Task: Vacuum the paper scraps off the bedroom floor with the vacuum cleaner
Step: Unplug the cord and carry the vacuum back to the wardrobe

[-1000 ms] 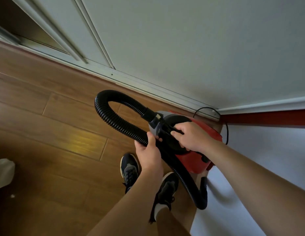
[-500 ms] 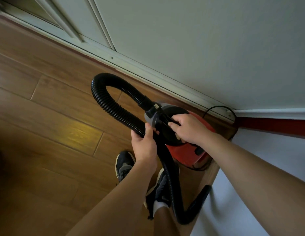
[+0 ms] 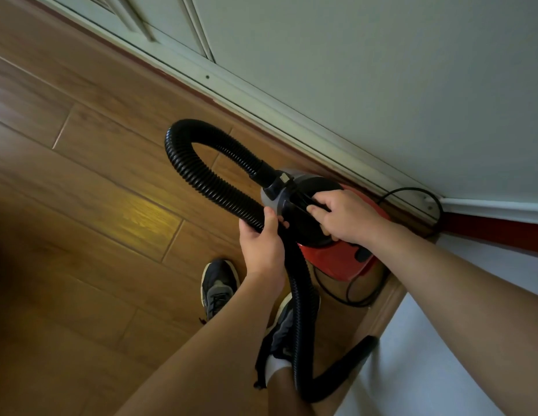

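A: Why both hands?
B: Right hand [image 3: 345, 219] clenched on vacuum cleaner [image 3: 330, 256] handle, likely carrying it above the floor [image 3: 96, 205]; left hand [image 3: 261, 244] grips hose [image 3: 207, 181], likely controlling slack. No scraps visible.

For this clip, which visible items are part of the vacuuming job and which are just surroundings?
Part of the job:
- red vacuum cleaner, gripped on top by the right hand
- black hose, held by the left hand
- power cord
- wooden floor; no paper scraps in view

Surroundings:
- white door panels
- dark sneakers
- pale surface at lower right
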